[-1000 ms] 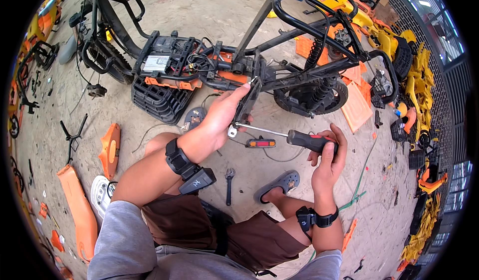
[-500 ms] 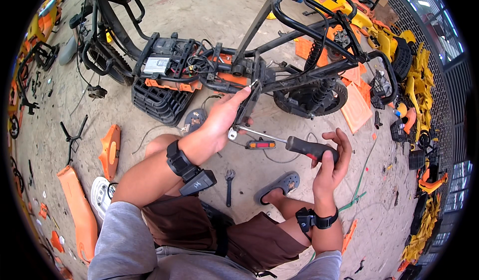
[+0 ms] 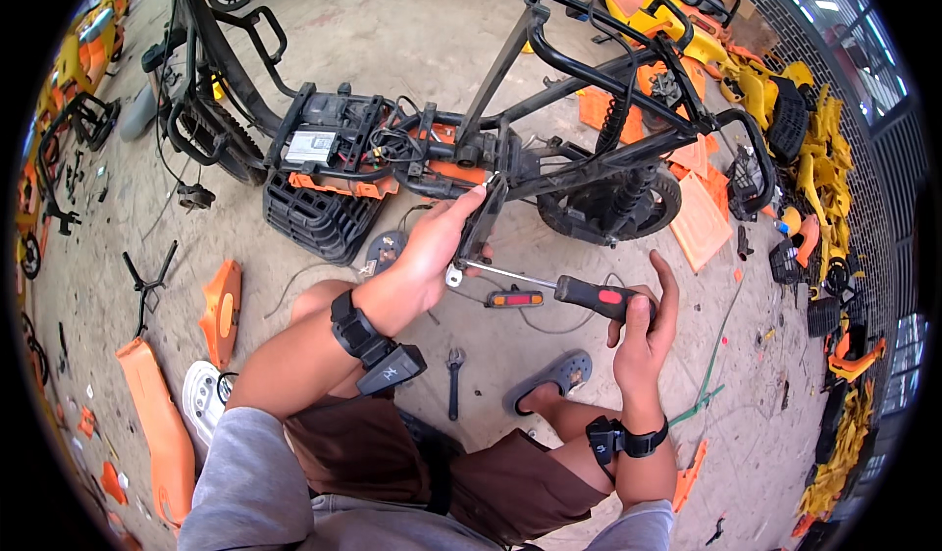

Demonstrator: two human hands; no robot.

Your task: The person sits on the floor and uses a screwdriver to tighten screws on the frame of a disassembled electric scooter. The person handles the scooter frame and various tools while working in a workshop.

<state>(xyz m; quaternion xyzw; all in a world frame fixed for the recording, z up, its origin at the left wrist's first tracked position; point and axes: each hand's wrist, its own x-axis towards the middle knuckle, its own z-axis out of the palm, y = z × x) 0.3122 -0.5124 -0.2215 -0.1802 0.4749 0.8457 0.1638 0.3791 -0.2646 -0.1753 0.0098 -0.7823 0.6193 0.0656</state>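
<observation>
My right hand (image 3: 643, 327) is closed round the handle of a screwdriver (image 3: 589, 296), black with a red patch. Its steel shaft points left, with the tip at the lower end of a dark, flat bracket-like part (image 3: 483, 225). That part stands tilted beside the black frame of a stripped scooter (image 3: 510, 149). Gripping it from the left is my left hand (image 3: 432, 242), index finger stretched along its upper end; some of its fingers are hidden behind the part. A small pale metal tab (image 3: 454, 276) shows below the left hand, close to the screwdriver tip.
On the floor lie an adjustable wrench (image 3: 454, 384), a red and orange lamp (image 3: 514, 299) with a cable, and orange panels (image 3: 157, 423). A black crate (image 3: 319, 219) sits under the frame. Yellow body parts (image 3: 829, 158) are heaped along the right wall.
The screwdriver handle has turned, so its red patch now faces up, and the fingers of my right hand have shifted round it. My left hand keeps its hold on the dark part.
</observation>
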